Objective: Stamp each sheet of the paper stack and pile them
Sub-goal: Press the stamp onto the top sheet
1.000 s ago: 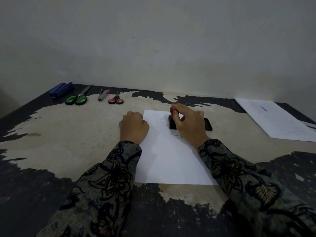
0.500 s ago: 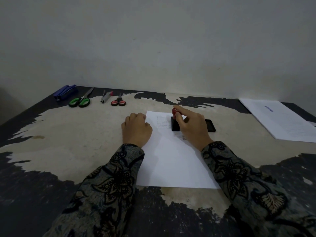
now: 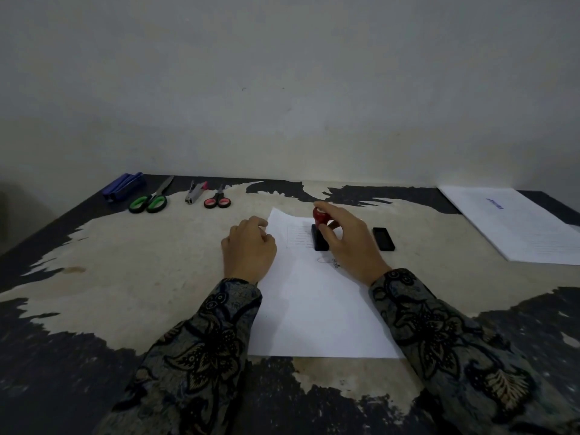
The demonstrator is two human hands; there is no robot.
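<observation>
Now — stamping: pressing down on the single sheet (image 3: 317, 306) lying in front, on the worn table (image 3: 125, 277).
Right hand (image 3: 351, 243): curling fingers round the red knob of the stamp (image 3: 320, 233), pinching it from the side; black base sitting on the upper part of the sheet, beside the faint printed block.
Left hand (image 3: 249, 246): resting on the sheet's left edge, fingers curled under in a loose fist, holding nothing, pinning the paper by weight alone.
Ink pad (image 3: 383, 239): lying just beside the right hand, off the sheet's right edge, small and black.
Paper stack (image 3: 521, 227): sitting well apart at the far right of the table, a blue mark showing on its top sheet; cannot tell whether stamped pile or waiting pile.
Doing it well: pushing straight down through the knob, keeping the base flat, no rocking, no sliding, otherwise smearing or a half print likely.
Holding the sheet: keeping the left fist planted so the paper is not lifting with the stamp on release.
Lifting: coming off vertically and cleanly, avoiding a double image.
Progress: judging by 1 sheet out and a thick stack aside, probably many sheets remaining.
Far left corner: sitting idle, a blue stapler (image 3: 124, 186), green scissors (image 3: 150, 200), a staple remover (image 3: 195, 192), red scissors (image 3: 217, 200).
</observation>
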